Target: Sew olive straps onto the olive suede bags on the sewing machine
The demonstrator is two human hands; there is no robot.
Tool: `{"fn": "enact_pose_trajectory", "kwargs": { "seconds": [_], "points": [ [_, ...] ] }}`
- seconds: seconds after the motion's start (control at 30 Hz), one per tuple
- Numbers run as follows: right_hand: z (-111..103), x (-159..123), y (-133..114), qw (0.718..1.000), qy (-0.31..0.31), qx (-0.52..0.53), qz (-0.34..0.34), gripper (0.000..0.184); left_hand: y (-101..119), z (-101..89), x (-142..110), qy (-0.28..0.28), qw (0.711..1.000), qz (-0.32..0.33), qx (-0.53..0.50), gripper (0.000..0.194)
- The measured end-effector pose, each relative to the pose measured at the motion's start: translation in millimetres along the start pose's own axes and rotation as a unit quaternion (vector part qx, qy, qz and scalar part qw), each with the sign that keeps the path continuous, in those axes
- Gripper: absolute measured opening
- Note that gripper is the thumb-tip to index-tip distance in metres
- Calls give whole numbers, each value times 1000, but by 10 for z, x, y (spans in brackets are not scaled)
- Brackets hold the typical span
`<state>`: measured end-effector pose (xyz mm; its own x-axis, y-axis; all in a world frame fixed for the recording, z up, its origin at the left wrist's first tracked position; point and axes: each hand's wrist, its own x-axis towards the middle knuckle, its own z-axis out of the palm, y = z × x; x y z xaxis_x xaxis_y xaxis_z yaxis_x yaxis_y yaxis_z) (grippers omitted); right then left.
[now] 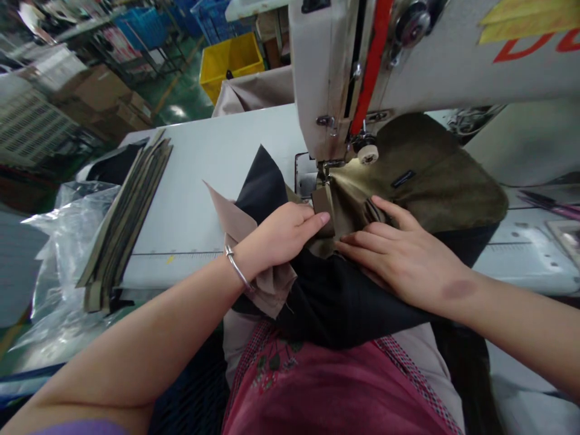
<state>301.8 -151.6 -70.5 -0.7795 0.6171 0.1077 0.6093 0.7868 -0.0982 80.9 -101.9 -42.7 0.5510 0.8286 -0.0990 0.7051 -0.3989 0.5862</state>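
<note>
My left hand (290,232) is closed on a small folded brown-olive fabric piece (323,208), its thumb pressed on top, just in front of the sewing machine's presser foot (324,172). Right of it, my right hand (403,254) grips bunched olive fabric (435,163), which has a small dark label and spreads behind the hand. Black fabric (344,302) hangs below both hands onto my lap. A beige fabric piece (274,287) sticks out under my left wrist. The needle tip is hard to make out.
The white sewing machine (326,78) rises over the work. A stack of olive strips (129,223) lies on the table's left end beside clear plastic (72,229). Scissors or snips (550,205) lie at right. Beyond are a yellow crate (233,60) and cardboard boxes (102,90).
</note>
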Motion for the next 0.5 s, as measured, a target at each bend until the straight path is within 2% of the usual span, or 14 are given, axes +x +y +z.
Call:
{"fn": "enact_pose_trajectory", "kwargs": {
  "seconds": [0.07, 0.13, 0.2, 0.3, 0.4, 0.5],
  "points": [
    [12, 1, -18, 999, -5, -32, -11, 41, 40, -41, 32, -20, 1000, 2, 9, 45],
    [22, -2, -26, 999, -5, -49, -21, 44, 62, -25, 40, -12, 999, 9, 34, 44],
    [32, -1, -27, 998, -1, -52, -23, 45, 50, 57, 17, 21, 997, 33, 61, 42],
    [34, 25, -30, 999, 7, -28, -20, 41, -32, 242, -56, 78, 987, 109, 93, 39],
    [-26, 25, -37, 996, 84, 14, 19, 39, -121, 363, -124, 101, 974, 171, 107, 38],
    [-145, -200, 0, 977, 178, 42, 109, 54, -145, 371, -149, 95, 969, 197, 116, 38]
  ]
}}
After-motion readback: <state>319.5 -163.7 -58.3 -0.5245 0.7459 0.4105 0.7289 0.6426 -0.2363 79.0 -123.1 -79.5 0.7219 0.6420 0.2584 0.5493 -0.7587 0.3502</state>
